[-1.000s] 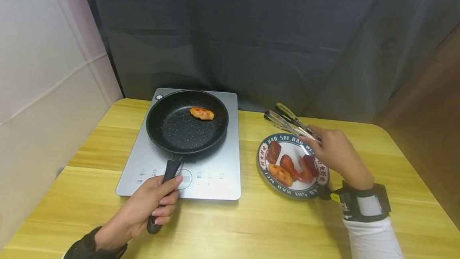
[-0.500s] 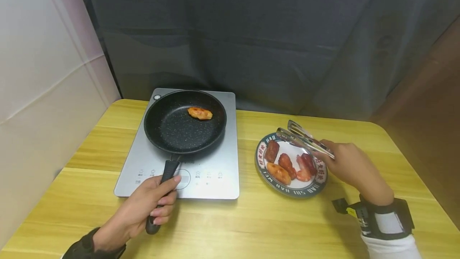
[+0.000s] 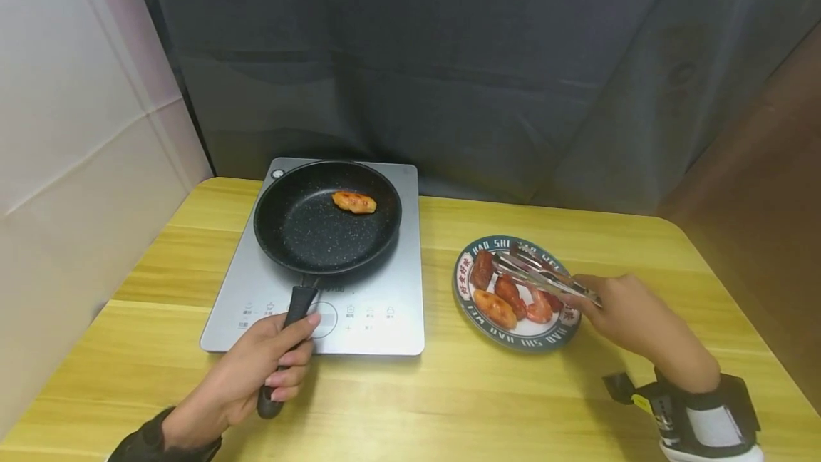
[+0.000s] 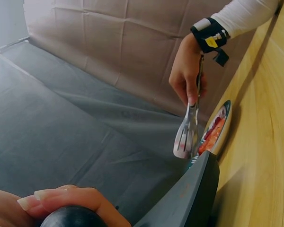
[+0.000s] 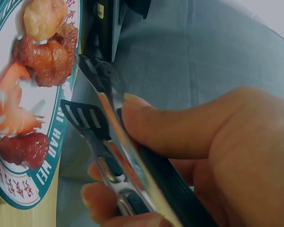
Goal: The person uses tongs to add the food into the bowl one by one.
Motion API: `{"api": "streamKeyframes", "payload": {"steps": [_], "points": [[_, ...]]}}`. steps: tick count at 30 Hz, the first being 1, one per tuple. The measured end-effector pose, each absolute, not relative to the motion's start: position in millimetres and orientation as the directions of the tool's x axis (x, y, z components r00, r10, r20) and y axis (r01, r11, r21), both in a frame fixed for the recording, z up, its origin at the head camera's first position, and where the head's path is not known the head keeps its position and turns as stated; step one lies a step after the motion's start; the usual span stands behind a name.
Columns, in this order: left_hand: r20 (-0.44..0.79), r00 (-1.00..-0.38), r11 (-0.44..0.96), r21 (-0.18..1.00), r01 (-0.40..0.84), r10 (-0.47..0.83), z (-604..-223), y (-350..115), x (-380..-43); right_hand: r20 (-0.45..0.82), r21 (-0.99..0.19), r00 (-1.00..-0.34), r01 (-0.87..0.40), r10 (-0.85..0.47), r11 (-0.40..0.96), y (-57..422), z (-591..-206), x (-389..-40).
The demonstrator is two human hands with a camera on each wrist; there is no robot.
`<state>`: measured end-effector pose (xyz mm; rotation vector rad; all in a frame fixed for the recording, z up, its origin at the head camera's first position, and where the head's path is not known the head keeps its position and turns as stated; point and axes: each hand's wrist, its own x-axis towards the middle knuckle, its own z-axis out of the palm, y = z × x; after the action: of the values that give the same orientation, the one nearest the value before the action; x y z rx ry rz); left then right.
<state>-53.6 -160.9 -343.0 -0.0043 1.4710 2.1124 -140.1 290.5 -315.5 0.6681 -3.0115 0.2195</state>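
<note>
My left hand (image 3: 263,366) grips the black handle (image 3: 301,303) of a frying pan (image 3: 321,237). One browned chicken wing (image 3: 354,202) lies toward the pan's far right side. My right hand (image 3: 631,316) holds metal tongs (image 3: 545,278), their slotted tips apart with nothing between them in the right wrist view. The tongs hang over a patterned plate (image 3: 541,342), overlapping its food in the head view. On it lie an orange wing-shaped piece (image 3: 495,309), a shrimp (image 5: 12,104), a dark red chunk (image 5: 26,149) and several reddish-brown pieces (image 3: 482,269).
The pan stands on a silver induction cooker (image 3: 391,337) at the left of the wooden table (image 3: 398,408). Dark cloth (image 3: 449,77) closes off the back; a pale panel (image 3: 77,127) stands left and a brown one (image 3: 763,184) right.
My right hand has moved down and to the right, bringing the tongs from beyond the plate's far rim to over its food. My left hand keeps its grip on the pan handle.
</note>
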Motion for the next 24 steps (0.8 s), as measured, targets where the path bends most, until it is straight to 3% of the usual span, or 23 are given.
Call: {"api": "streamKeyframes", "payload": {"steps": [24], "points": [[-0.310, -0.846, -0.247, 0.862, -0.443, 0.434, -343.6, -160.9, -54.1, -0.047, -0.148, -0.922, -0.374, -0.385, 0.915, 292.4, -316.1, -126.5]]}}
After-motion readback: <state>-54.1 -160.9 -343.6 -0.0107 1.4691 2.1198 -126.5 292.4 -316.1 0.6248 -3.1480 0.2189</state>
